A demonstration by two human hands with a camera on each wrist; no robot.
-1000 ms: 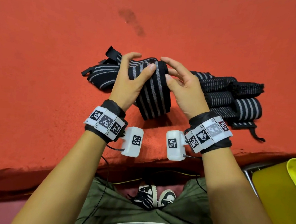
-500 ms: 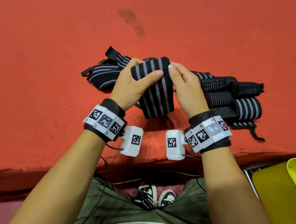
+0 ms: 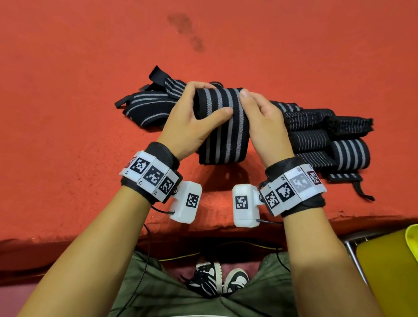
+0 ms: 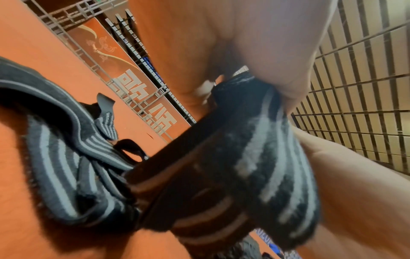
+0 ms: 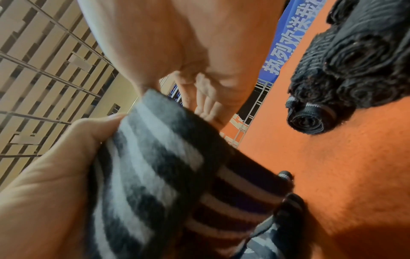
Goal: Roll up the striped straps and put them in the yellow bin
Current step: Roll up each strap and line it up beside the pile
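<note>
Black cloth with grey stripes fills the middle of the head view: it is the striped strap that both hands hold above the red table. The left hand has its fingers curled over the far end of the strap and its thumb pressed across the front, so its grip is closed on the cloth. The right hand pinches the other side of the same end with thumb and curled fingers, also closed on it. The loose end of the strap hangs down toward the person between the two wrists. Behind the left hand lie unrolled straps flat on the table, and beside the right hand lies a group of rolled straps touching each other. The yellow bin stands low at the right, below the table edge and well apart from the hands. From the left wrist view, the held strap runs across the picture, blurred, with the thumb against it and the unrolled straps on the red surface at the left. From the right wrist view, the thumb presses on the strap, and the rolled straps lie on the table at the upper right.
</note>
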